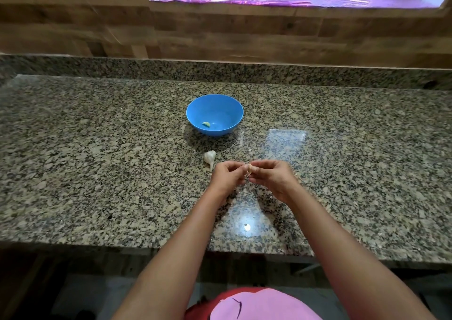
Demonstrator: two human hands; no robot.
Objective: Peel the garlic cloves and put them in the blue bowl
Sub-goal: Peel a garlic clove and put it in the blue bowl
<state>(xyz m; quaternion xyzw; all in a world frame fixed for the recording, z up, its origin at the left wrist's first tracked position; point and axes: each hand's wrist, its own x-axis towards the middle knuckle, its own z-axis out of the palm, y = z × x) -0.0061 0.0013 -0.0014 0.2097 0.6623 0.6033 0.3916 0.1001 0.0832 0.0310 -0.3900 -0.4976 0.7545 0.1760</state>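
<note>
While both hands meet above the granite counter (pixel 97 148), the left hand (pixel 226 176) and right hand (pixel 271 178) pinch one small garlic clove (pixel 248 170) between curled fingertips. Blue bowl (pixel 215 104): behind the hands, upright, holding one peeled clove (pixel 206 124). Garlic bulb (pixel 209 157): on the counter between bowl and left hand, apart from both.
</note>
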